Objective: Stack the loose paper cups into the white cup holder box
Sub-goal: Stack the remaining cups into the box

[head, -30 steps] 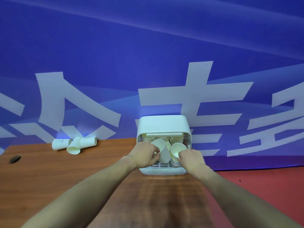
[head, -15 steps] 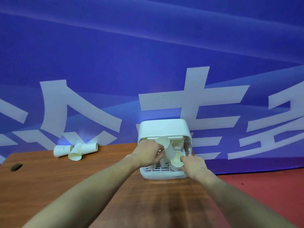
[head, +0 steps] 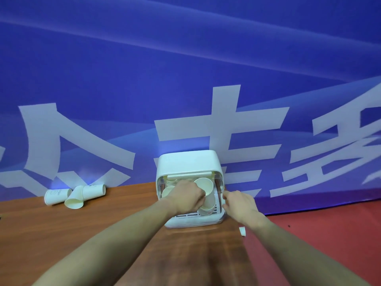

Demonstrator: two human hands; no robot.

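Note:
The white cup holder box stands at the table's far edge, its front open towards me. My left hand reaches inside and grips a white paper cup, tilted with its mouth up, set onto a stack of cups in the box's right half. More cups show at the left inside the box, partly hidden by my hand. My right hand grips the box's right front edge. Three loose paper cups lie on their sides at the far left of the table.
The wooden table ends just right of the box, where red floor begins. A small white scrap lies by the table's right edge. A blue banner wall rises directly behind the table.
My left hand moved its cup to the right, onto the right-hand stack. My right hand let go of the cup it held there and shifted to the box's right edge.

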